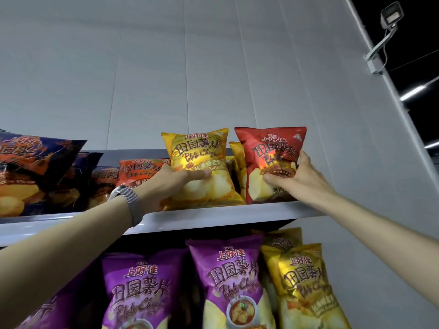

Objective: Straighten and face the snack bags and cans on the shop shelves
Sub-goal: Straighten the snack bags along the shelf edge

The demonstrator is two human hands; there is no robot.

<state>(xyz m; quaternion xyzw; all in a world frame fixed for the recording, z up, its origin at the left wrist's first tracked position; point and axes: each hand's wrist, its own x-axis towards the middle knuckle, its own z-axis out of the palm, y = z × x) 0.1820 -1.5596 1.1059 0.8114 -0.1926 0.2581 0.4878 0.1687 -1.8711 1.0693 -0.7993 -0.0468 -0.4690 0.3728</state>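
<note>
The left hand (171, 180) grips the yellow bag (202, 153), which stands at the front edge of the top shelf (213, 218). Its thumb lies across the bag's front, and its fingers are hidden behind the bag. The right hand (303, 180) grips the red bag (268, 148) just beside it, at the shelf's right end. Its thumb presses the front and its fingers (303, 159) curl round the bag's right edge. The bags behind both are mostly hidden. The purple bags (223, 276) on the shelf below are cut off at the bottom.
</note>
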